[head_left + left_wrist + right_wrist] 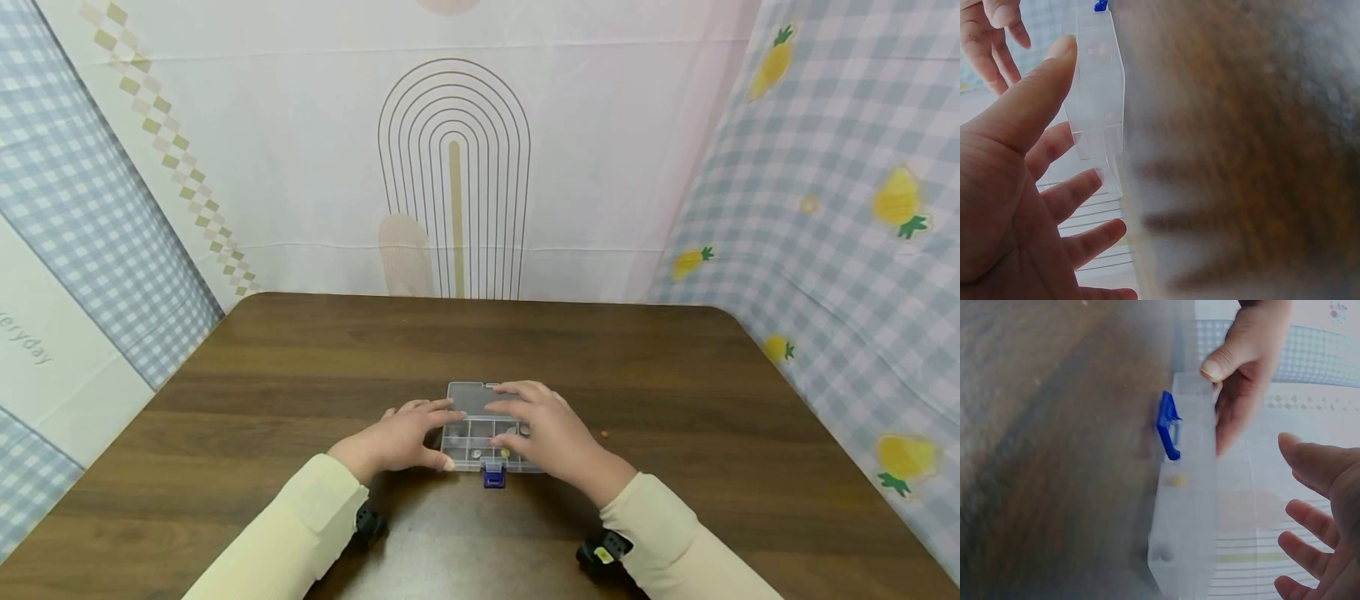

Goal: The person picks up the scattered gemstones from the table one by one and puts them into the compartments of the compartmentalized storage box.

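A clear plastic compartment box [457, 442] lies on the table with its lid [467, 398] swung back on the far side. A blue latch [493, 477] hangs at its front edge; the same latch [1166, 425] shows in the right wrist view. Small pieces sit in some compartments, among them a yellow one [506, 453]. My left hand [401, 437] is at the box's left end, thumb tip at the front corner, the other fingers spread along the side. Over the right half hovers my right hand [551, 433], fingers loosely bent and holding nothing, covering several compartments.
A tiny orange-brown piece [604, 434] lies on the brown wooden table [300, 367], right of the box. Behind the table hangs a pale patterned cloth [315, 150], with checked cloth [847, 275] at the sides. Each wrist wears a black camera [600, 557].
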A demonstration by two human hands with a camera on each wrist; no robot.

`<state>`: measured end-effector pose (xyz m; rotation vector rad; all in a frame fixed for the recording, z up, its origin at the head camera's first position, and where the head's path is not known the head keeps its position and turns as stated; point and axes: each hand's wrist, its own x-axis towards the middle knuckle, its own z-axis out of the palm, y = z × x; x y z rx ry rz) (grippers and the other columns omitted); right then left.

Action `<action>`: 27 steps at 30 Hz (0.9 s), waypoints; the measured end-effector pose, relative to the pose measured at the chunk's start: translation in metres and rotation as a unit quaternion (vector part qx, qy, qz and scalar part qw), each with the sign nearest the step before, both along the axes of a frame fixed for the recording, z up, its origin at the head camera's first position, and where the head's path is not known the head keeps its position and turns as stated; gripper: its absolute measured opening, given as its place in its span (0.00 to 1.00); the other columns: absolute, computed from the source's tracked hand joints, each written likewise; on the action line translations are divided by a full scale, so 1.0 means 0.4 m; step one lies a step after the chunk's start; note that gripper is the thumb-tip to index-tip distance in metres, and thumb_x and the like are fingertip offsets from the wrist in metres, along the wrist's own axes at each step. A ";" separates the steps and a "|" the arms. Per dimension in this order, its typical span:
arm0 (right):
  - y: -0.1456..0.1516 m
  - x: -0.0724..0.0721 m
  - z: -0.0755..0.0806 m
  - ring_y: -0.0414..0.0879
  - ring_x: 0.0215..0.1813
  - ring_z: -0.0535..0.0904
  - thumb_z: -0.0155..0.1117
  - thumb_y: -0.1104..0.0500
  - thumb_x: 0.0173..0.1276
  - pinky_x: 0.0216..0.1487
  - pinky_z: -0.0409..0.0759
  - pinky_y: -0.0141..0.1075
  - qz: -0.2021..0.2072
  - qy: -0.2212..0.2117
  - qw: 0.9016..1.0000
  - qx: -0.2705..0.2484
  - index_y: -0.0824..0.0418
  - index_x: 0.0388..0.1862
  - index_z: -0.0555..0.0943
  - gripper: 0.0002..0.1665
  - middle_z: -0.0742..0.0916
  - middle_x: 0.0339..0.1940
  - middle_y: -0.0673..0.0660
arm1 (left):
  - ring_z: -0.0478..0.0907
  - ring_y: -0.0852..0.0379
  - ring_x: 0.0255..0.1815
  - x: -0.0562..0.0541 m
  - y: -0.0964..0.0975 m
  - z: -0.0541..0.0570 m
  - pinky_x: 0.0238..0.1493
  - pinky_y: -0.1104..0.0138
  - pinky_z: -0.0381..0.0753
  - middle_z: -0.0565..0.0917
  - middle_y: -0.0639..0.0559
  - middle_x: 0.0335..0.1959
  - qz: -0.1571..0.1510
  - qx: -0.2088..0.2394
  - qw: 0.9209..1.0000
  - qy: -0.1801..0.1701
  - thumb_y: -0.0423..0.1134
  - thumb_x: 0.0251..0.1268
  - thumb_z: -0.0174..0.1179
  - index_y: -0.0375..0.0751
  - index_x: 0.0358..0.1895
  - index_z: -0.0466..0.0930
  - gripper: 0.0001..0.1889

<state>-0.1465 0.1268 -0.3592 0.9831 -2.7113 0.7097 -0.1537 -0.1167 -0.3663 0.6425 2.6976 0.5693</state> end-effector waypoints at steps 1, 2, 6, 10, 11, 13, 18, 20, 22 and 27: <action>0.004 0.000 0.002 0.54 0.67 0.70 0.73 0.51 0.58 0.64 0.65 0.60 -0.002 0.000 1.000 -0.005 0.54 0.56 0.83 0.26 0.78 0.64 0.55 | 0.53 0.37 0.74 0.000 0.000 0.000 0.65 0.33 0.49 0.60 0.48 0.75 0.001 0.001 1.000 -0.001 0.54 0.57 0.67 0.54 0.71 0.66 0.37; 0.009 0.000 0.004 0.54 0.67 0.70 0.73 0.51 0.59 0.64 0.65 0.60 -0.004 0.001 1.000 -0.009 0.54 0.56 0.83 0.26 0.78 0.64 0.55 | 0.53 0.37 0.74 0.000 0.000 0.000 0.65 0.33 0.49 0.60 0.48 0.75 0.001 0.002 1.000 -0.002 0.54 0.57 0.67 0.54 0.71 0.66 0.37; 0.028 -0.002 0.010 0.55 0.66 0.70 0.72 0.52 0.60 0.62 0.66 0.60 -0.010 0.001 1.000 -0.025 0.55 0.56 0.83 0.25 0.78 0.64 0.55 | 0.53 0.37 0.74 0.000 -0.001 -0.002 0.66 0.34 0.49 0.60 0.48 0.75 0.002 0.004 1.000 -0.004 0.54 0.57 0.67 0.54 0.71 0.66 0.37; 0.050 -0.004 0.015 0.57 0.66 0.70 0.72 0.54 0.60 0.61 0.69 0.58 -0.019 -0.011 0.999 -0.043 0.57 0.57 0.83 0.25 0.77 0.64 0.56 | 0.53 0.37 0.74 0.001 -0.002 -0.005 0.65 0.33 0.49 0.60 0.48 0.75 0.002 0.006 1.000 -0.001 0.53 0.57 0.67 0.54 0.71 0.66 0.38; 0.055 -0.005 0.016 0.57 0.66 0.70 0.72 0.54 0.60 0.61 0.70 0.57 -0.024 -0.015 0.999 -0.046 0.57 0.57 0.82 0.25 0.77 0.64 0.56 | 0.53 0.37 0.74 0.002 -0.002 -0.005 0.65 0.33 0.49 0.60 0.48 0.75 0.001 0.006 1.000 0.000 0.53 0.57 0.67 0.54 0.71 0.66 0.38; 0.067 -0.007 0.015 0.58 0.67 0.69 0.72 0.55 0.60 0.60 0.71 0.56 -0.034 -0.027 0.998 -0.053 0.57 0.57 0.82 0.25 0.77 0.65 0.56 | 0.53 0.37 0.74 0.002 -0.003 -0.005 0.65 0.33 0.48 0.60 0.48 0.75 0.001 0.009 1.000 0.002 0.53 0.57 0.68 0.53 0.71 0.66 0.38; 0.095 -0.011 0.011 0.58 0.66 0.69 0.71 0.56 0.61 0.60 0.72 0.55 -0.047 -0.048 0.995 -0.071 0.57 0.57 0.82 0.24 0.77 0.64 0.56 | 0.52 0.37 0.75 0.002 -0.003 -0.005 0.65 0.33 0.48 0.59 0.48 0.75 0.001 0.014 1.000 0.001 0.52 0.57 0.68 0.54 0.71 0.66 0.37; 0.106 -0.012 0.010 0.59 0.66 0.70 0.71 0.56 0.61 0.59 0.71 0.56 -0.048 -0.053 0.994 -0.080 0.57 0.57 0.82 0.23 0.78 0.63 0.57 | 0.52 0.37 0.75 0.002 -0.002 -0.005 0.65 0.33 0.48 0.59 0.48 0.75 0.001 0.014 1.000 0.001 0.52 0.57 0.68 0.54 0.71 0.67 0.37; 0.116 -0.013 0.009 0.59 0.66 0.70 0.71 0.56 0.62 0.59 0.71 0.56 -0.050 -0.059 0.993 -0.088 0.57 0.56 0.83 0.22 0.78 0.62 0.57 | 0.52 0.37 0.75 0.002 -0.002 -0.004 0.65 0.33 0.47 0.59 0.48 0.75 0.001 0.015 1.000 0.000 0.52 0.57 0.68 0.54 0.71 0.66 0.37; 0.141 -0.021 0.010 0.60 0.65 0.72 0.71 0.57 0.62 0.60 0.71 0.56 -0.062 -0.078 0.990 -0.104 0.61 0.55 0.82 0.23 0.79 0.61 0.59 | 0.52 0.37 0.75 0.003 -0.002 -0.003 0.66 0.33 0.47 0.59 0.48 0.75 0.003 0.015 1.000 -0.001 0.52 0.57 0.68 0.54 0.71 0.66 0.37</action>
